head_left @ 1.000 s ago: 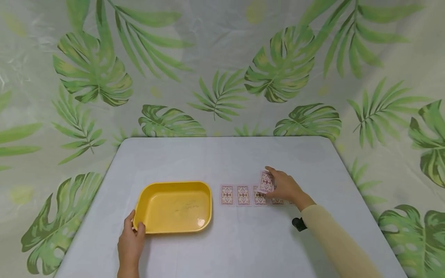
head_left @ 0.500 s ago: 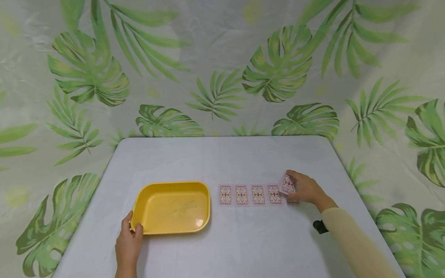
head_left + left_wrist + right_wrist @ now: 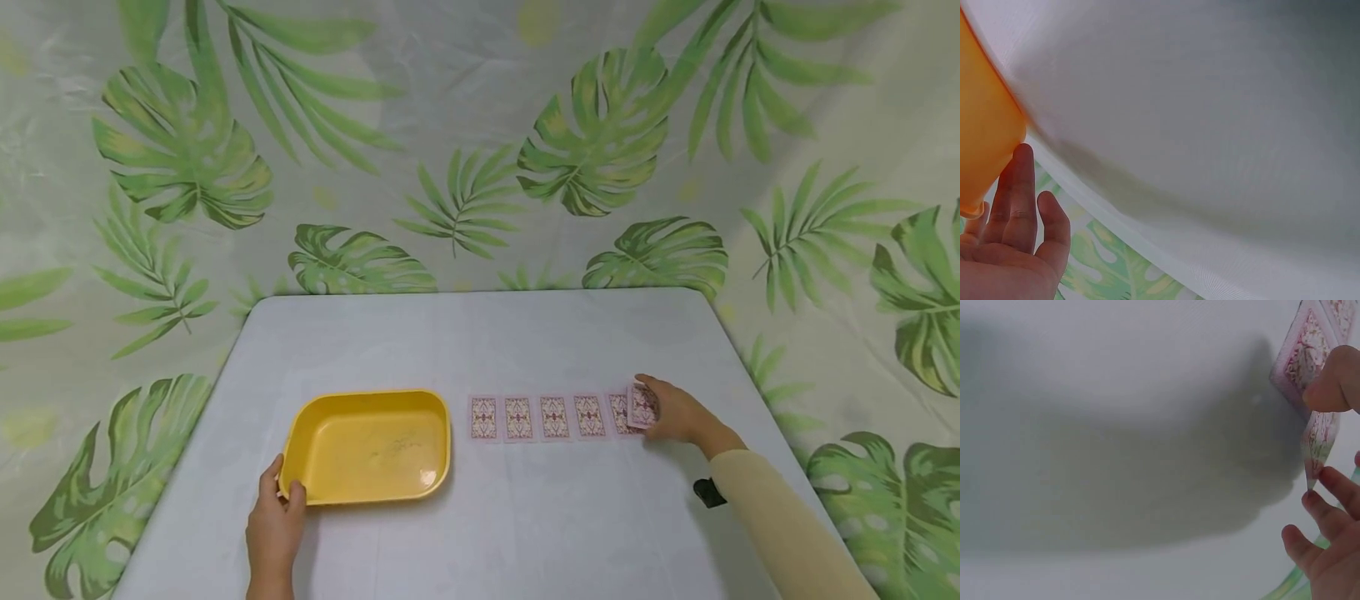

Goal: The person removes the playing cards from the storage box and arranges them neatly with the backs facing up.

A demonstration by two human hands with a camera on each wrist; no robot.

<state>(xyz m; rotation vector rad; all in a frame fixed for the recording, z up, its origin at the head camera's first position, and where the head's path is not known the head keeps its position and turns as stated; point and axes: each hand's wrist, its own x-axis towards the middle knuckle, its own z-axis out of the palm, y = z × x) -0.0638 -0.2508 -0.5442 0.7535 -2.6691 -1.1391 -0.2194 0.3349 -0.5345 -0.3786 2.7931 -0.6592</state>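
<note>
At the yellow plastic tray's near left corner, my left hand holds the rim, thumb on the near side and fingers along the left wall. In the left wrist view, fingertips touch the tray's outer wall. My right hand pinches a patterned playing card between thumb and fingers, over the right end of a row of face-down cards. It partly covers the last card. The right wrist view shows the held card edge-on and tilted, beside a card lying flat.
A white-covered table carries the tray and cards. The row lies right of the tray, with a narrow gap between. Behind the table hangs a leaf-patterned sheet. A small black object shows beside the right sleeve.
My right hand has moved right along the row with the card, from above the middle cards to the right end, and slightly lower. The left hand stays at the tray's corner.
</note>
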